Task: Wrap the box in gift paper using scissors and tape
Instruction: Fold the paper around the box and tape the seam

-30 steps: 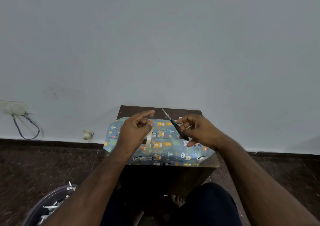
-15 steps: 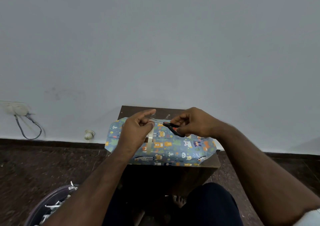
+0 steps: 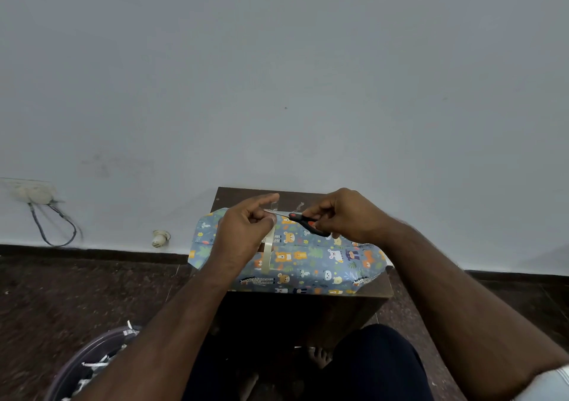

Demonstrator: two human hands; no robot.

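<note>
Scissors (image 3: 308,222), swung level in the gripping right hand (image 3: 348,216), meet tape (image 3: 268,246) the left hand (image 3: 246,231) pinches taut above the wrapped box (image 3: 308,262), ready for cutting.

Wrapped box (image 3: 308,265) on table (image 3: 246,196), hands above it — bin (image 3: 77,366) left, on floor (image 3: 77,293)

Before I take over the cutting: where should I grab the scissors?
Take the scissors by their black handle loops, coming from the right, as the right hand does. The blades point left toward the tape strip held by the left hand.
</note>
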